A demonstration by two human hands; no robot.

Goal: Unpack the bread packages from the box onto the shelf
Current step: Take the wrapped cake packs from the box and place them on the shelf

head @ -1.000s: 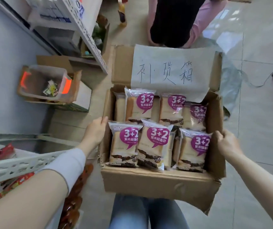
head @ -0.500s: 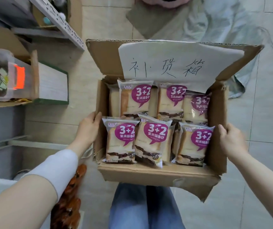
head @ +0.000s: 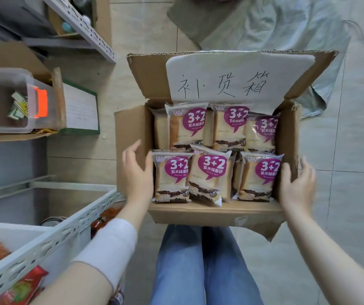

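An open cardboard box (head: 209, 213) sits in front of my knees, with a handwritten paper label on its back flap (head: 220, 82). Several bread packages with purple "3+2" labels stand inside in two rows. The front row has a left package (head: 172, 177), a middle one (head: 209, 175) and a right one (head: 258, 177). My left hand (head: 135, 172) is at the box's left wall with relaxed fingers, its thumb beside the left package. By the right wall, my right hand (head: 297, 183) is spread, thumb at the right package. The white metal shelf (head: 51, 236) is at the lower left.
A clear plastic bin (head: 4, 102) with an orange latch sits in a carton at the left, beside a green-edged box (head: 79, 108). Red snack packs (head: 22, 289) lie on the shelf and jars (head: 101, 219) stand under it. A plastic sheet (head: 275, 25) covers the floor beyond the box.
Both hands have let go of the box's side walls and now hover with loose fingers at the front packages. The view has tilted down over the box.
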